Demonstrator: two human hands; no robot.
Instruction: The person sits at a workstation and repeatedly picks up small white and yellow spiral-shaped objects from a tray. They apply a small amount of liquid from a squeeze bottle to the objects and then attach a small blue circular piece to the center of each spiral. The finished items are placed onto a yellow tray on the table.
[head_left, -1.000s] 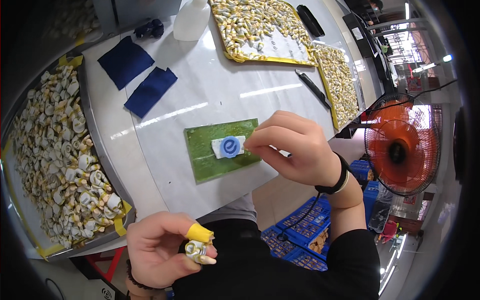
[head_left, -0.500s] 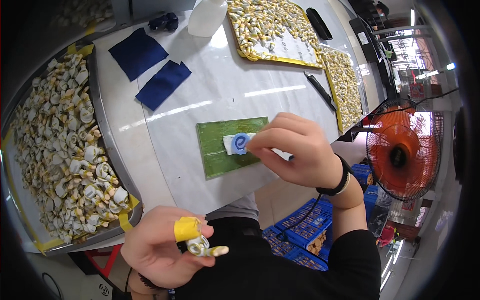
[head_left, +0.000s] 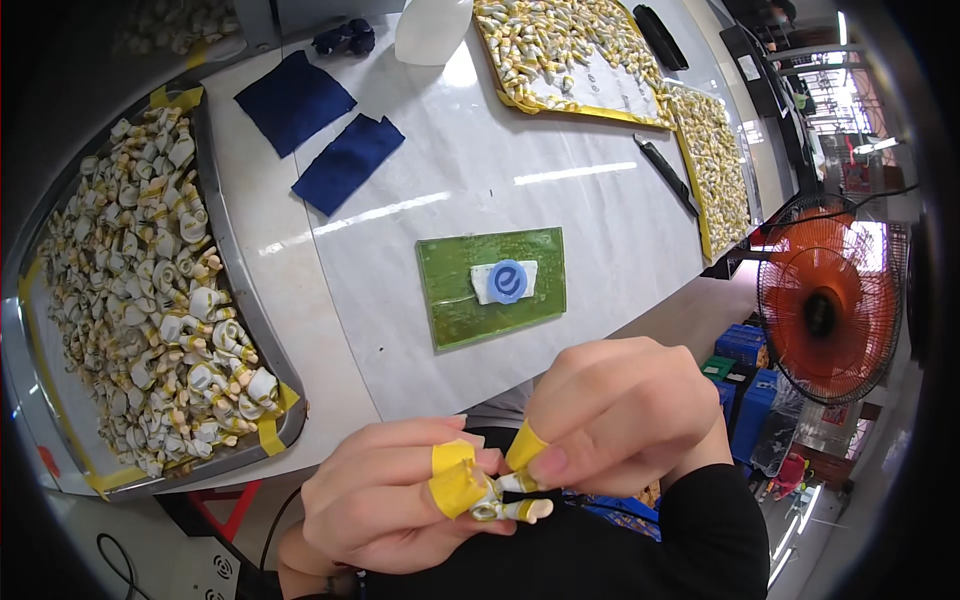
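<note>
My left hand point(head_left: 385, 500) and my right hand point(head_left: 620, 415) meet close to my body, below the table's near edge. Both pinch one small white and yellow part point(head_left: 510, 505) between thumb and fingertips. Yellow tape wraps the fingertips of both hands. A thin dark strand lies across the part under my right thumb. On the white table point(head_left: 420, 170) ahead lies a green board point(head_left: 492, 287) with a white piece and a blue round disc point(head_left: 507, 281) on it.
A metal tray point(head_left: 250, 330) heaped with several small white and yellow parts stands at the left. Two yellow-edged trays point(head_left: 575, 60) of similar parts lie at the back right. Two blue cloths point(head_left: 345, 160), a black pen point(head_left: 668, 175) and an orange fan point(head_left: 825, 300) are nearby.
My right hand left the green board and came down to my left hand, joining it on the small part. The white piece with the blue disc stays on the board.
</note>
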